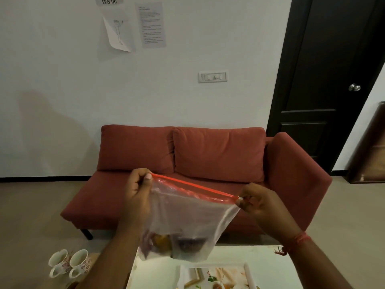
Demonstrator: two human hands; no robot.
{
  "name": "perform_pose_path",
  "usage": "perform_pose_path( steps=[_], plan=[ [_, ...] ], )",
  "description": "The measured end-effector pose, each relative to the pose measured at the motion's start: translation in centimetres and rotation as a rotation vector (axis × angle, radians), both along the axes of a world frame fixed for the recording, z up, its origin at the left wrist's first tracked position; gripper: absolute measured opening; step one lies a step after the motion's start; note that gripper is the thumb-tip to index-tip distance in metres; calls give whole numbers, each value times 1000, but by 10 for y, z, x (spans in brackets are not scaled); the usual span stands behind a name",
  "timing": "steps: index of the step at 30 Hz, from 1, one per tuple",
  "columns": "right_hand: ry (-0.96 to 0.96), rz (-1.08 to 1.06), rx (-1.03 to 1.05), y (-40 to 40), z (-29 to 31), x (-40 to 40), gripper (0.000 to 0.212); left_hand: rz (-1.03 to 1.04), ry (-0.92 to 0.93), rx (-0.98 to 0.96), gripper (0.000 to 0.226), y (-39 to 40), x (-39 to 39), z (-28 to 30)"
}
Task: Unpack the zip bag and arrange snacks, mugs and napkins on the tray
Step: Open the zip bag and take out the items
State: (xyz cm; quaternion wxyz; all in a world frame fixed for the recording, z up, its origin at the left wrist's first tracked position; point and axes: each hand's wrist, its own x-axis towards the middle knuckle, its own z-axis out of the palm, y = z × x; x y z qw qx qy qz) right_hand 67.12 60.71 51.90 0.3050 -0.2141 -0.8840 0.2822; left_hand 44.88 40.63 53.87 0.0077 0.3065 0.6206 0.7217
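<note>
I hold a clear zip bag [187, 217] with a red zip strip up in the air in front of me. My left hand [138, 190] pinches the strip's left end. My right hand [260, 203] pinches its right end at the slider. Snack packets [173, 243] sag in the bottom of the bag, dark and orange, blurred through the plastic. Below the bag lies a white tray [249, 270] with a printed picture, partly cut off by the frame's bottom edge. Two white floral mugs [69, 262] stand side by side at the lower left. I see no napkins.
A white table top [256, 253] carries the tray. A red sofa [208, 159] stands just beyond it against the white wall. A dark door [333, 80] is at the right, and a brown wooden piece [368, 147] leans beside it.
</note>
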Motion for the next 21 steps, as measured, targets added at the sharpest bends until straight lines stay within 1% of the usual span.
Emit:
perform_pose_path(
  steps=[5,8,10,12,13,15,19,21],
  plan=[
    [-26,15,-6,1,-6,6,14,28,64,-29,19,-3,-2,8],
    [-114,98,-36,2,-3,6,12,-1,108,-29,22,1,0,11],
    [-163,168,-103,-2,4,5,19,-38,152,-47,23,3,0,14],
    [-145,211,-127,-9,11,0,33,-84,186,-46,21,7,1,18],
    [-128,228,-113,-12,14,-3,33,-112,197,-38,19,9,2,19],
    [-109,250,-73,-18,17,-13,27,-170,211,-25,14,14,4,20],
    [-87,269,17,-30,21,-32,46,-240,217,-45,9,22,8,20],
    [-67,288,3,-32,23,-38,44,-252,208,-55,9,25,9,21]
  ],
)
